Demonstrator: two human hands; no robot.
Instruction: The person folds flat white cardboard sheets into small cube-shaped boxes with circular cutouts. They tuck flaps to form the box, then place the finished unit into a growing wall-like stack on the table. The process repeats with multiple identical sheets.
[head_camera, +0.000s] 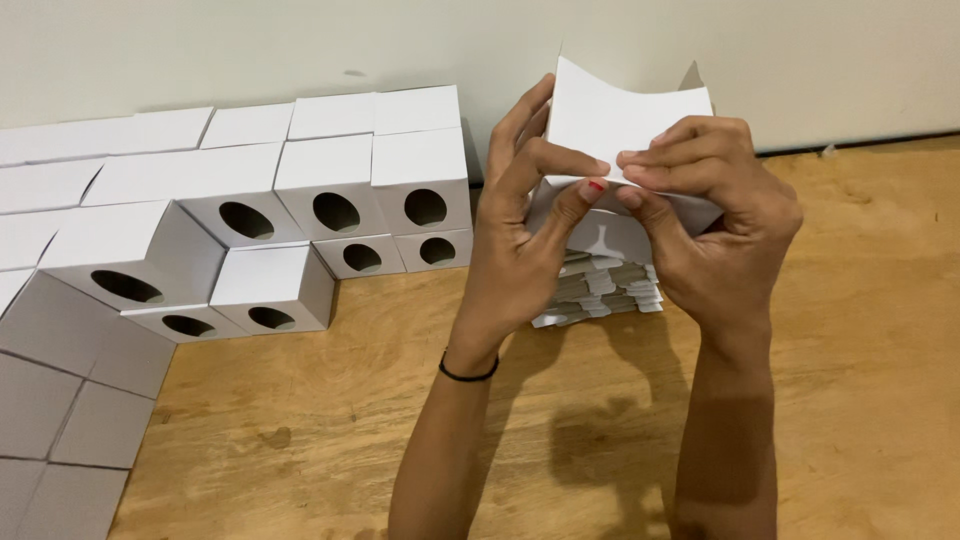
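Item: white card box blank (620, 115), upper centre of frame, pinched shut-fingered by left hand (520, 230) and right hand (715, 220), thumbs pressing a fold. Beneath: stack of flat blanks (605, 290) on wooden table (860, 380). Left: finished white boxes (330, 190), stacked against the wall for support.

White half-folded carton (620, 125) held above flat stack (600, 290).

Both hands (640, 200) hide the lower part of the white folded cardboard box (625, 115); the stack of flat white cardboard blanks (605, 290) shows only partly behind them.
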